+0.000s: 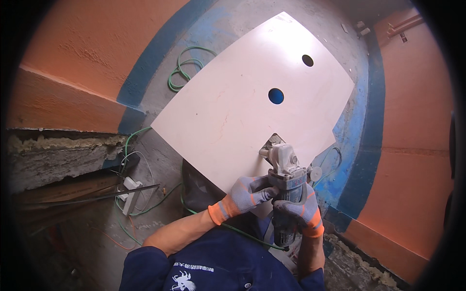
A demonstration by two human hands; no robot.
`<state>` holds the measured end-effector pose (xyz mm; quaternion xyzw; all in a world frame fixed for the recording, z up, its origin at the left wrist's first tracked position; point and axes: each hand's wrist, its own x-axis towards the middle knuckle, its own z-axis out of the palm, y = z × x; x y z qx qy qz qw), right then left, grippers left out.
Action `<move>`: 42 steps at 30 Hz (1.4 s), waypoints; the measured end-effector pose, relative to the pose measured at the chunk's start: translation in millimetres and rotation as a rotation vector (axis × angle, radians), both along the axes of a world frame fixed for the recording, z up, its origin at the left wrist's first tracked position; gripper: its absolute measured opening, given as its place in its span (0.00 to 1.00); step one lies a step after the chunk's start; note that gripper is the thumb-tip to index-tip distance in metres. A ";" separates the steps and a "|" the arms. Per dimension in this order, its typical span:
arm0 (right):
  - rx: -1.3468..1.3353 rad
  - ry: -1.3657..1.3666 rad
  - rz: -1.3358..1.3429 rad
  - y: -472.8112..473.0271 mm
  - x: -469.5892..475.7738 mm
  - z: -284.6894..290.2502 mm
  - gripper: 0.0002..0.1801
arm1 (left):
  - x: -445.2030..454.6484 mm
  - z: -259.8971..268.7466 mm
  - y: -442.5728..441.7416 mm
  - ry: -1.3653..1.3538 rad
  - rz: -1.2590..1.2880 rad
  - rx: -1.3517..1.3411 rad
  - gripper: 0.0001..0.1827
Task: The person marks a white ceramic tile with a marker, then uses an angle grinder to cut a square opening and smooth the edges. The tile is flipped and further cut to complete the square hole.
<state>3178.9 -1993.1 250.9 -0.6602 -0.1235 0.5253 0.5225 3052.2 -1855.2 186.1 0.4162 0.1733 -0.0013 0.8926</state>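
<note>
An angle grinder (pixel 289 158) with a dust-coated head and a dark blue body is in both my gloved hands. My right hand (pixel 296 211) wraps around its body from the right. From the other side, my left hand (pixel 251 194) grips it just behind the head. The grinder's head is over a squarish cutout (pixel 275 139) in a large whitish slab (pixel 225 123), at the cutout's near edge. The disc or bit is mostly hidden. Two round holes, a nearer one (pixel 276 96) and a farther one (pixel 307 60), pass through the slab.
A green cord (pixel 251 237) runs from the grinder's rear across my front; more green cord (pixel 178 74) lies coiled left of the slab. At left on the floor sits a white power strip (pixel 131 198) with plugs and wires. Orange-and-blue walls (pixel 411 138) stand on both sides.
</note>
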 end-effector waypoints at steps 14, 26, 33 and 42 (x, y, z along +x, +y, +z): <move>-0.012 0.024 -0.010 6.8 -1.0 10.4 0.37 | -1.8 -1.0 2.3 0.008 -0.026 0.047 0.19; 0.025 -0.002 -0.010 8.2 -1.1 7.3 0.29 | -3.0 -7.0 0.3 -0.005 -0.017 0.009 0.20; -0.048 -0.041 0.018 10.0 0.4 12.0 0.31 | -4.4 -7.8 0.0 -0.016 0.003 0.018 0.21; 0.100 -0.151 -0.096 2.1 -9.5 3.3 0.34 | -1.3 0.1 -3.6 -0.020 -0.079 0.033 0.21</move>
